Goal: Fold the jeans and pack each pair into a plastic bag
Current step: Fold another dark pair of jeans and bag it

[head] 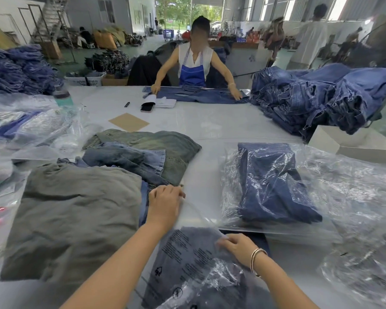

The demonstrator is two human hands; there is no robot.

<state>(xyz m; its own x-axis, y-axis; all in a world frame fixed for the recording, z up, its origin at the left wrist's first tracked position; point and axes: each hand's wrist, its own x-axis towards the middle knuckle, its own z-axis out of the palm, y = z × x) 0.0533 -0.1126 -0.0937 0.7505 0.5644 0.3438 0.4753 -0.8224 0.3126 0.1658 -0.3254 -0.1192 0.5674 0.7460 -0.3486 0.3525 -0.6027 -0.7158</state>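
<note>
Left hand (165, 202): fingers curled, pinching mouth edge of plastic bag (187, 259), pulling it away from the near edge.
Right hand (236, 247): fingers curled, gripping bag film over folded jeans (194, 248) inside it.
Bagged jeans: near edge of table (210, 126), centre.
Packed pair (274, 186): in its bag, right side of table.
Unpacked jeans (71, 219): grey stack at near-left, green and blue pairs behind it.
Person (193, 63): far edge, hands on blue jeans.

Two hands (165, 202) (237, 247), two bagged jeans (274, 186) (198, 270) (one phone (147, 107)).
</note>
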